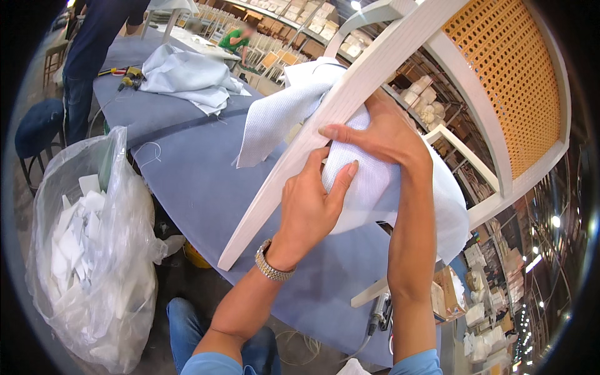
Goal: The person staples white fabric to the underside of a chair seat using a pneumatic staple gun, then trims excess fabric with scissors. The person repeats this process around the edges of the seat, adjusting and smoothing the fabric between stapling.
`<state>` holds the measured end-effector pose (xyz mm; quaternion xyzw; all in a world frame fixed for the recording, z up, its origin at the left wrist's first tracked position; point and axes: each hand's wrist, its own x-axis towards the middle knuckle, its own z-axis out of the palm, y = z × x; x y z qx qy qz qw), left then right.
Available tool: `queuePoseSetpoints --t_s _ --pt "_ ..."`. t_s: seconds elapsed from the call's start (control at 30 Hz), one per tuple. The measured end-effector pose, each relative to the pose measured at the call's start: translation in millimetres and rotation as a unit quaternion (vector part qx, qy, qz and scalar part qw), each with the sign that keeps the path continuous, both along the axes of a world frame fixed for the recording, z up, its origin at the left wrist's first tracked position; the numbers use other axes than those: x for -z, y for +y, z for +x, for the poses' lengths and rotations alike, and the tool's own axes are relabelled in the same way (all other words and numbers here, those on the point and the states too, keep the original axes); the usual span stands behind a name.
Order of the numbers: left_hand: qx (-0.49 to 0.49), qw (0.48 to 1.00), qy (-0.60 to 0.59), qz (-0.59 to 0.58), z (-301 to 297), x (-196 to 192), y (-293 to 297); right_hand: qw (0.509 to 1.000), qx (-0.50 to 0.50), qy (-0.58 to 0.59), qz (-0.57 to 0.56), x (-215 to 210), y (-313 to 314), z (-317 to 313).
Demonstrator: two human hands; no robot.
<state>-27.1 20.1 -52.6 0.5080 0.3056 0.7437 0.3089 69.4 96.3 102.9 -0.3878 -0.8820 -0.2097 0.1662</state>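
Pressing: white woven fabric [375, 181] is pushed down over the padded seat of an upturned white wooden chair [387, 69], which lies tilted on the grey counter [200, 181] in front of me.
Left hand [309, 209]: fingers spread fairly wide and flat on the cloth, thumb tip on the seat edge beside the chair leg; nothing clasped.
Right hand [387, 134]: fingers curled over the cloth where it meets the leg, pinching it against the wood, as far as I can judge.
Step in hand: I read this as smoothing and tucking the cover round the leg (upholstery fitting, by the look of it).
Next move calls for: keeping the cloth taut with one hand while the other works the corner, without creasing it.
Nearby: a cane-weave chair back [506, 75] at upper right; a pneumatic tool [378, 312] hanging at the counter's near edge; more white cloth [187, 78] further along; a clear bag of white scraps [87, 250] at left.
Farther off: a person in dark clothes [94, 50] stands by the counter's far end.
Hard to make out: the right fingertips are hidden behind the cloth, and the seat's underside is covered.
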Motion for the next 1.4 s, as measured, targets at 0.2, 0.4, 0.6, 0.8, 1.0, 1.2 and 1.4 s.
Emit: queuePoseSetpoints --t_s 0.2,0.4,0.6,0.8,1.0,1.2,1.4 --pt "0.303 0.879 -0.359 0.082 22.2 15.6 22.3 0.999 0.021 0.002 0.035 3.8 -12.1 -11.5" --pt "0.221 0.932 -0.264 0.111 27.3 33.6 30.2 0.996 -0.019 0.027 0.088 9.9 -7.7 -5.7" --pt "0.227 0.917 -0.326 0.035 30.2 41.9 30.4 0.998 0.04 0.022 0.035 8.0 -13.5 -13.1" --pt "0.28 0.823 -0.491 0.051 48.9 35.5 31.8 0.99 -0.066 -0.093 0.084 -2.2 -1.2 12.2" --pt "0.324 0.764 -0.553 0.073 49.0 42.9 46.8 0.994 -0.007 -0.06 0.093 8.6 -7.5 3.5" --pt "0.353 0.741 -0.569 0.055 49.4 53.5 61.3 0.993 -0.002 -0.035 0.114 13.6 -10.5 2.0" --pt "0.342 0.759 -0.547 0.088 55.9 58.0 80.2 0.99 0.057 -0.058 0.114 15.0 -15.8 -0.7"
